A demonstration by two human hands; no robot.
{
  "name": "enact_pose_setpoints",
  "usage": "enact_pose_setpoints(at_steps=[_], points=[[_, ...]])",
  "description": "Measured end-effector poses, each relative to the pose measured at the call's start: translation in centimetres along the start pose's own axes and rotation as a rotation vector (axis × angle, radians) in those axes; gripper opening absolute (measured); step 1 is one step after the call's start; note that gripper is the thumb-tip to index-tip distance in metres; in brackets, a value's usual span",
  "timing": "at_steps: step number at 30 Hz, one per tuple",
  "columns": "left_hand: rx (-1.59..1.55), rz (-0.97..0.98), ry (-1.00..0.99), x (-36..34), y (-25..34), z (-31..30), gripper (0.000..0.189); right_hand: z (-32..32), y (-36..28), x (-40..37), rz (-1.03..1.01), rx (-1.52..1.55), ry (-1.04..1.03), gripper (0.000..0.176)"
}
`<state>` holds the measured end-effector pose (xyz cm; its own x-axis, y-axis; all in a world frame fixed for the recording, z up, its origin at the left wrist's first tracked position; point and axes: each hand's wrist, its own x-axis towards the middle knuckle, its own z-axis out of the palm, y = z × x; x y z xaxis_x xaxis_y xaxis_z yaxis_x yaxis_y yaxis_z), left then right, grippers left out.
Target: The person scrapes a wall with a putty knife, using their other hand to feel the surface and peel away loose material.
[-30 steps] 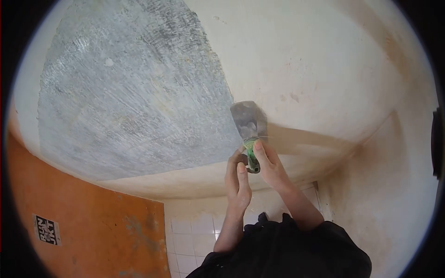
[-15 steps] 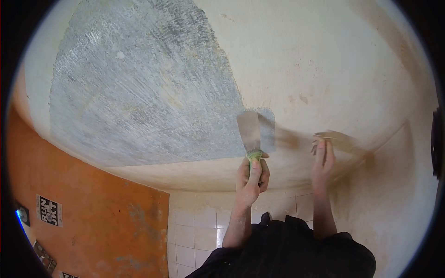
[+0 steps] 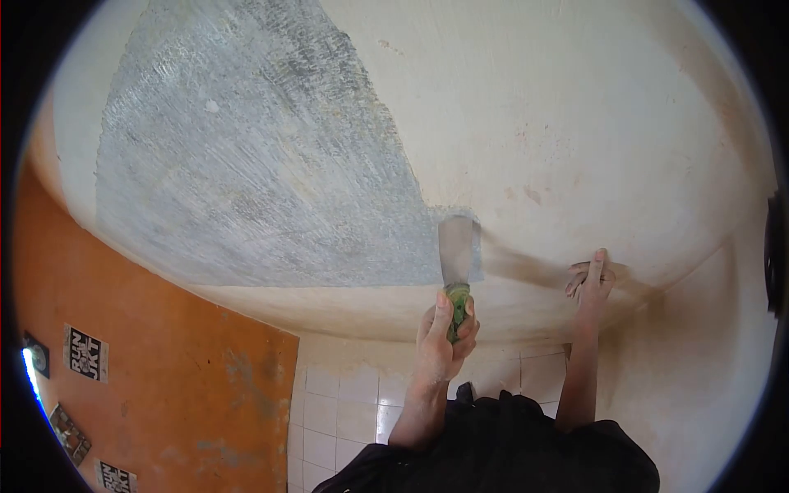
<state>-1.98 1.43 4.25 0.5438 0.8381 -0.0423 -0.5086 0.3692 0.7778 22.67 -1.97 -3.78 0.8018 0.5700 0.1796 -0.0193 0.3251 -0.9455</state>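
My left hand (image 3: 444, 337) is wrapped round the green handle of a putty knife (image 3: 456, 251), thumb along the near side. Its wide metal blade points up and lies over the lower right corner of a rough grey patch (image 3: 263, 164) on the pale wall (image 3: 509, 107). To the right, my right hand (image 3: 593, 283) is close to the wall, one finger stretched upward and the others spread to the left. Nothing shows in it, and its shadow falls on the wall beside it.
An orange wall (image 3: 173, 370) with flaking spots and stickers (image 3: 86, 353) stands at the left. White tiles (image 3: 337, 411) show below the pale wall. A dark object (image 3: 772, 255) is at the right edge.
My left hand has moved the putty knife slightly right and down, and its blade now stands more upright. My right hand has shifted right and a little down, with one finger now extended.
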Motion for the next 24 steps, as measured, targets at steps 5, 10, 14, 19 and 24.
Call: enact_pose_setpoints(at_steps=[5, 10, 14, 19, 24], points=[[0.027, -0.023, 0.064, -0.4, 0.8, 0.9, 0.048, 0.0, 0.2, -0.1, -0.002, -0.001, 0.001, 0.059], [-0.020, 0.034, 0.034, 0.4, 0.4, 1.5, 0.046, 0.8, 0.7, -0.7, -0.164, -0.030, 0.019, 0.047], [0.018, 0.105, 0.004, 0.8, 1.4, 3.4, 0.044, 1.0, 0.2, -1.9, -0.468, -0.147, 0.009, 0.016], [-0.011, 0.076, 0.043, 0.6, 0.5, 1.8, 0.044, 2.3, -0.8, -0.7, -0.989, -0.442, 0.028, 0.031], [-0.017, 0.125, 0.076, 0.1, 0.2, 2.1, 0.045, 4.3, 1.5, -1.0, -1.027, -0.574, 0.132, 0.038]])
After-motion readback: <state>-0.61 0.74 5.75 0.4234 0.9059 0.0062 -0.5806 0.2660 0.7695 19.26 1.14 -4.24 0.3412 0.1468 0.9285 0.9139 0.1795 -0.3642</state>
